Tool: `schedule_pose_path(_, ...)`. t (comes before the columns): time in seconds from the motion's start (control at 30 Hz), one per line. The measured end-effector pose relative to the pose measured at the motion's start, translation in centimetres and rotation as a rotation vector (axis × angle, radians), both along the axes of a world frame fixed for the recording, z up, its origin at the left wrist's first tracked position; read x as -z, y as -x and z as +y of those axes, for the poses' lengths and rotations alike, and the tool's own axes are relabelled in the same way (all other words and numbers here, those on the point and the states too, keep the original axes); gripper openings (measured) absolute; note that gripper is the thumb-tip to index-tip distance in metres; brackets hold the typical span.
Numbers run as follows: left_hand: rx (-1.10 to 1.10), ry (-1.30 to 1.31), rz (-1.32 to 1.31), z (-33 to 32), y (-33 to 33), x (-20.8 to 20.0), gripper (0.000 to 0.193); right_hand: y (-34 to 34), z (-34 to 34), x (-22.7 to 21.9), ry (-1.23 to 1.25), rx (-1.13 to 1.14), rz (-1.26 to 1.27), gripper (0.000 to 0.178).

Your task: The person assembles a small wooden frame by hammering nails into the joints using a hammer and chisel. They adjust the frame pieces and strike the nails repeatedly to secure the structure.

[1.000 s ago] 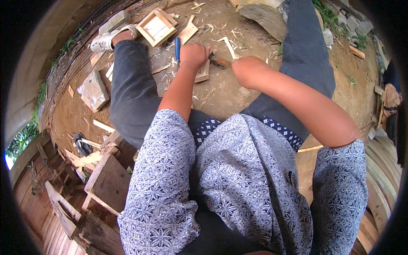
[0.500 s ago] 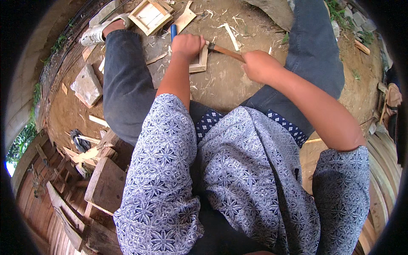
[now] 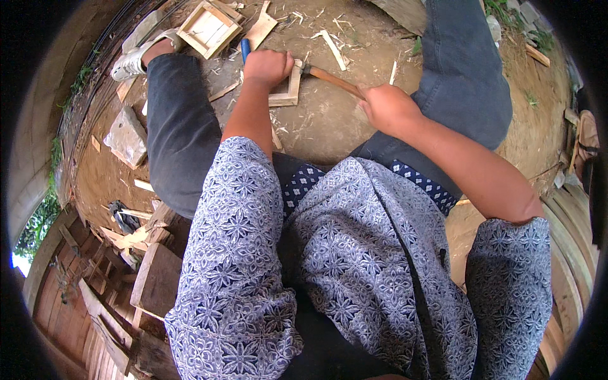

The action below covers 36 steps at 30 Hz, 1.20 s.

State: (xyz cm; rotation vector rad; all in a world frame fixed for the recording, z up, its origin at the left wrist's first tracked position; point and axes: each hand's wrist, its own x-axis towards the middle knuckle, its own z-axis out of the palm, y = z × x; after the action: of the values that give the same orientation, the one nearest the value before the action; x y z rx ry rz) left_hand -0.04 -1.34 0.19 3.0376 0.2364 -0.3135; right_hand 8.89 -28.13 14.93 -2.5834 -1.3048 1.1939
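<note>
— What's around the work?
— A finished square frame (image 3: 208, 26), a grey stone (image 3: 128, 135) and wood chips (image 3: 332, 49) on the dirt.
— And the hands?
— The left hand (image 3: 267, 66) is clenched around a blue-handled chisel (image 3: 245, 49) over the small wooden frame (image 3: 289, 85); the right hand (image 3: 387, 107) is clamped on the hammer handle (image 3: 332, 80).

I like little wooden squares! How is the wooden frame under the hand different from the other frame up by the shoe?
The frame under the left hand is partly covered, so only its right side and bottom edge show; the frame by the shoe lies untouched and fully in view. The near frame sits between the legs; the far one lies beyond the left leg, by the white shoe. Both are square, pale wood, flat on the dirt.
</note>
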Motion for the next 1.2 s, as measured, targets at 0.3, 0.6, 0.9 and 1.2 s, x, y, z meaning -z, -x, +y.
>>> schedule_pose_path(0.3,0.023,0.045,0.05,0.0,-0.7,-0.8,0.049,-0.7,-1.2,0.6,-0.059,-0.006,0.023,0.026)
schedule_pose_path(0.6,0.072,0.12,0.084,1.1,-1.3,0.1,0.046,-0.4,-1.6,0.8,-0.077,-0.01,-0.003,0.029)
schedule_pose_path(0.9,0.067,0.124,0.045,1.3,-2.0,0.0,0.059,0.2,-1.8,0.6,0.0,0.01,0.009,0.034)
schedule_pose_path(1.2,-0.129,0.049,0.068,-0.5,0.2,-1.3,0.06,1.5,0.9,-0.8,0.052,0.12,0.081,0.035)
